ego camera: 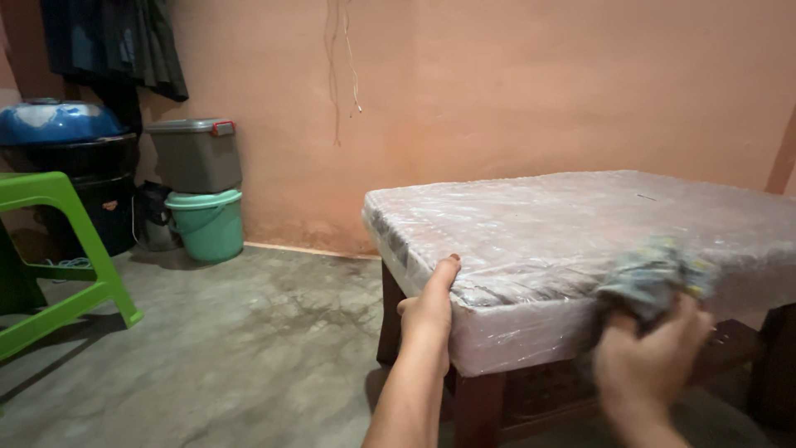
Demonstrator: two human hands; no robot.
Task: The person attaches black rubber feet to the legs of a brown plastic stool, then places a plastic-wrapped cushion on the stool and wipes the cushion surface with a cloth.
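left hand: bare, no ring or glove seen
left thumbnail: painted dark red
left forearm: bare to the near edge of view, no sleeve, no watch or band
right hand: bare, blurred, so details cannot be told
right wrist: bare, no sleeve or band showing
rest of body: out of view

table | wood legs, plastic-wrapped top | cloth on front edge
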